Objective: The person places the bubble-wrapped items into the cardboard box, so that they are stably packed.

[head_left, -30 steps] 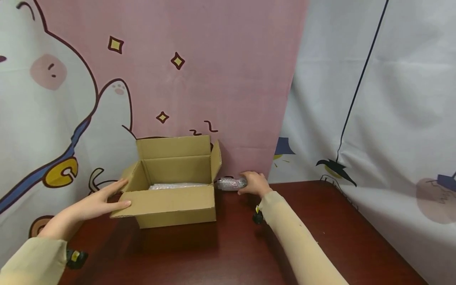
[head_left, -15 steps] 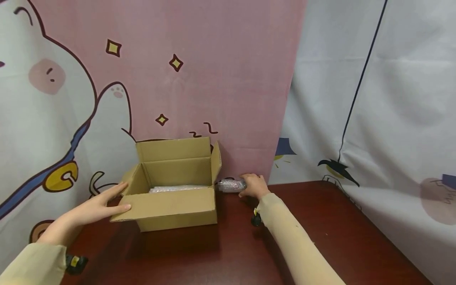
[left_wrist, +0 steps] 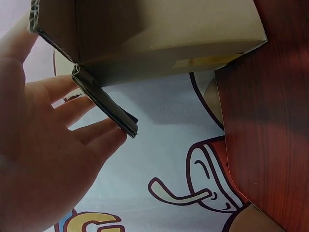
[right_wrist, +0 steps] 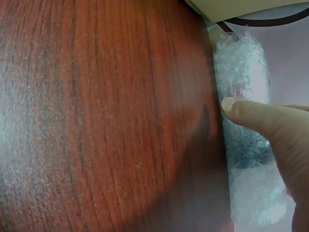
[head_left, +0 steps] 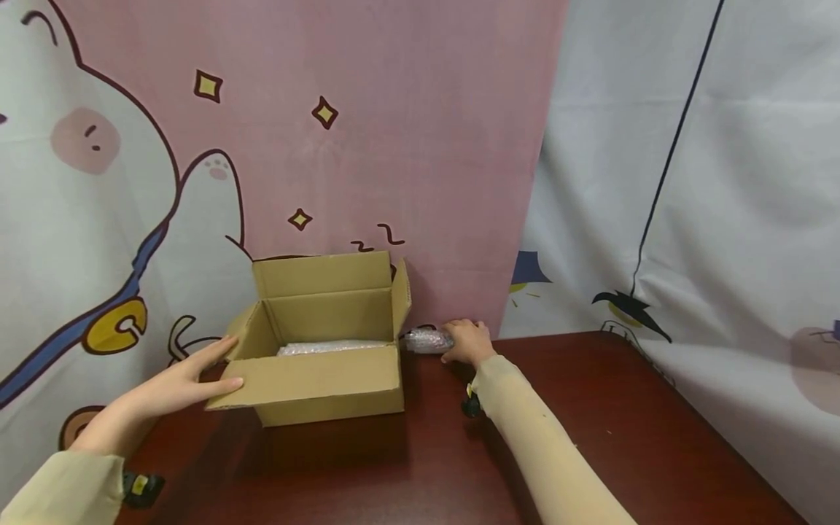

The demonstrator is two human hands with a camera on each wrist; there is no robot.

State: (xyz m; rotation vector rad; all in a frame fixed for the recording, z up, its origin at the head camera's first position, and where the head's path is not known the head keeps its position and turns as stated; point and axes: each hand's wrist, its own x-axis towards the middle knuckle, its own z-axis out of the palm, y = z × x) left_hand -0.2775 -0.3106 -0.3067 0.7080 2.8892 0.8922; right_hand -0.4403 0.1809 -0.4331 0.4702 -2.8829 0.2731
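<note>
An open cardboard box stands on the table with its flaps spread. Inside it lies something in bubble wrap, mostly hidden by the front flap. My left hand rests against the box's left side, fingers extended at the side flap and thumb on the front flap. To the right of the box, by the wall, lies a long bundle in bubble wrap; what it contains is unclear. My right hand holds this bundle, the thumb on its near side and the fingers hidden behind it.
The dark red wooden table runs back to a printed cloth hung behind it. A white cloth hangs along the right side. Both wrists wear a small black device.
Both hands keep their places on the box and the bundle. The view has shifted slightly; nothing else has visibly moved.
</note>
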